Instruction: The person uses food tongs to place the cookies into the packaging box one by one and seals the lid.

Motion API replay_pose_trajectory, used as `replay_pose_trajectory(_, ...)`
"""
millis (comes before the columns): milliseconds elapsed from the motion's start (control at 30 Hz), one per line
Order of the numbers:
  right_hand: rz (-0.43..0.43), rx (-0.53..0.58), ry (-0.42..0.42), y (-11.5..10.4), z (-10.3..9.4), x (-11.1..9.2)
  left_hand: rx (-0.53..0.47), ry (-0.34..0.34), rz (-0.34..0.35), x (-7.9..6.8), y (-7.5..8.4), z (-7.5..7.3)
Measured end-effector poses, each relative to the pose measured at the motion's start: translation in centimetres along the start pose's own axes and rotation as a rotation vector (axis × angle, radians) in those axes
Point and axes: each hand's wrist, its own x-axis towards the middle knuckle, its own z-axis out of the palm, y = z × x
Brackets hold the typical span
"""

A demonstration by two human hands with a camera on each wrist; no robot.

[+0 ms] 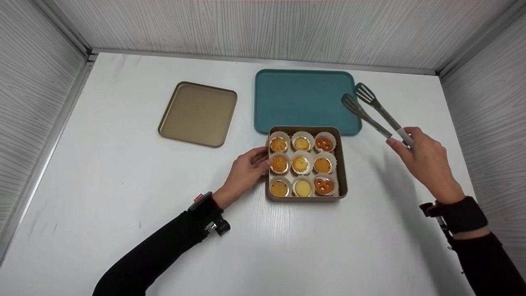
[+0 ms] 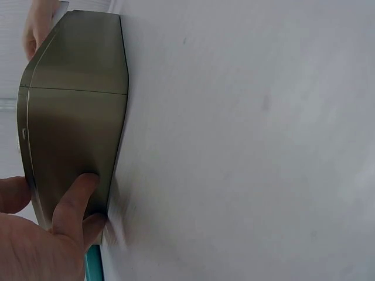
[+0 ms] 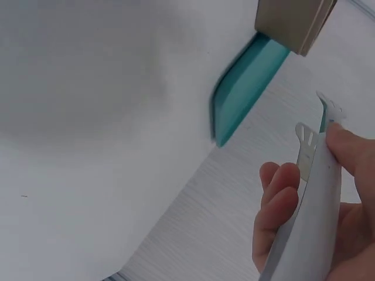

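In the head view a deep square gold tin (image 1: 306,199) holds several small cookies in pleated paper cups, some swirled, some round and two pretzel-shaped. My left hand (image 1: 246,169) is at its left side. The left wrist view shows the thumb at the rim of that tin (image 2: 76,123) and fingertips against its outer wall. My right hand (image 1: 429,160) grips a pair of tongs (image 1: 388,117) by the pale handles, right of the tin. Their slotted heads stand apart, reaching over the right edge of the teal tray (image 1: 304,98). The right wrist view shows fingers and thumb around the tongs (image 3: 313,216).
A shallow square gold tray or lid (image 1: 197,115) lies at the left, with nothing on it. The teal tray lies behind the tin, close to its back edge. Light wood-grain panels (image 1: 263,28) border the white table (image 1: 123,197) at the back and sides.
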Motion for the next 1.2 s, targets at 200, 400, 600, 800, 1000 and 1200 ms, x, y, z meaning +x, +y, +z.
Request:
replay_pose_trajectory(200, 0.187, -0.003, -0.071, 1.9, 0.8, 0.8, -0.001, -0.008, -0.004, -0.1, 0.0, -0.1)
replay_pose_trajectory(400, 0.222, -0.057, -0.095, 3.2, 1.7, 1.3, 0.014, 0.0, 0.006, -0.1, 0.1, -0.3)
replay_pose_trajectory(600, 0.174, -0.153, -0.065, 4.4, 2.9, 1.2, -0.005, -0.014, -0.007, 0.1, 0.0, -0.1)
replay_pose_trajectory(800, 0.166, -0.188, -0.123, 4.7, 3.2, 1.3, -0.006, 0.001, -0.027, 0.0, 0.1, 0.0)
replay_pose_trajectory(1000, 0.193, -0.183, -0.264, 5.1, 2.5, 1.7, -0.001, -0.003, -0.013, 0.1, 0.1, 0.0)
replay_pose_trajectory(1200, 0.197, -0.18, -0.326, 5.7, 1.8, 1.9, 0.006, -0.005, -0.001, 0.2, 0.0, -0.1)
